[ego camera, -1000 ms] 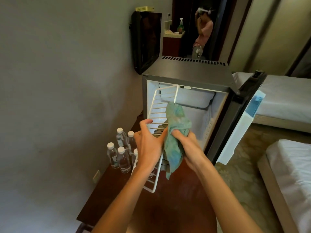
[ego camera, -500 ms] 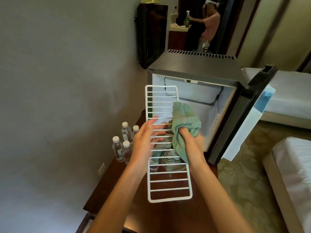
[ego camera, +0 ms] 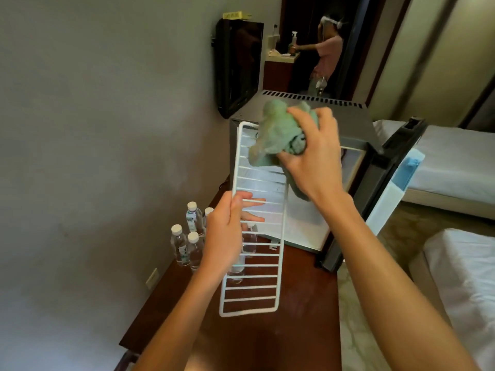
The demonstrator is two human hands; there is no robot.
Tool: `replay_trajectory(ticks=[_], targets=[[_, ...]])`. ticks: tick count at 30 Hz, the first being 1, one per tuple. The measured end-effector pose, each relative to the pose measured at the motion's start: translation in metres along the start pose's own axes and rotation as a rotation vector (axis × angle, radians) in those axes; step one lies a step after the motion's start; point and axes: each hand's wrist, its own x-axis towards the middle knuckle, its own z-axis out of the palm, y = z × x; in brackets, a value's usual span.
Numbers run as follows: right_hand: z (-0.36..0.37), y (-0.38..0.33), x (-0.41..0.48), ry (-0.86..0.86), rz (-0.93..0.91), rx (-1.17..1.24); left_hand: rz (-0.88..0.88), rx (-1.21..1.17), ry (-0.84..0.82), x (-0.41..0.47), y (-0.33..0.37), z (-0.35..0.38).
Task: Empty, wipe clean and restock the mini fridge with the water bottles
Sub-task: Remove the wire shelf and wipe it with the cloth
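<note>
Grip: my left hand (ego camera: 227, 236) is closed round the left rail of the white wire shelf (ego camera: 251, 287), thumb in front, fingers showing behind the wires. It holds the shelf out of the fridge, upright and face-on to me, above the wooden top (ego camera: 294, 330).

Bottles: the water bottles (ego camera: 187, 247) stand in a cluster on that top, just left of the fridge and against the wall. At least one shows through the lower wires.

Cloth: my right hand (ego camera: 313, 159) clutches the bunched green cloth (ego camera: 278, 132) against the upper end of the shelf.

Change: a second ago the shelf was turned nearly edge-on. Half a second ago it faced me with the cloth at mid-height. The cloth has since travelled up to the top rail, while the left hand has kept its place on the left rail.

Reading: one upward wiping stroke is ending, so I judge the shelf wipe under way and not finished; the lower wires may still need a pass.

Behind: the fridge (ego camera: 308, 103) stands with its door (ego camera: 385, 188) swung to the right. No bottles show in the visible part of its interior. Emptying looks done; refitting the shelf and restocking remain.

Beyond, another person (ego camera: 328, 57) works at a counter.
</note>
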Motion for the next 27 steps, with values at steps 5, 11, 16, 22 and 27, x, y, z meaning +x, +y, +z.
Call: replay_trajectory(ticks=[5, 11, 16, 22, 27], targets=[[0.008, -0.017, 0.01, -0.239, -0.035, -0.123, 0.126, 0.182, -0.009, 0.028, 0.005, -0.011], [0.037, -0.041, -0.049, -0.311, 0.039, 0.074, 0.182, 0.208, 0.124, 0.069, 0.005, -0.033], [0.057, -0.058, -0.125, -0.331, -0.066, 0.071, 0.121, 0.001, 0.168, 0.093, 0.032, -0.044], [0.054, -0.054, -0.132, -0.275, -0.115, 0.119, -0.031, -0.177, 0.184, 0.1, 0.043, -0.052], [0.048, -0.044, -0.05, -0.165, 0.042, 0.123, -0.067, -0.041, 0.063, 0.07, 0.019, -0.034]])
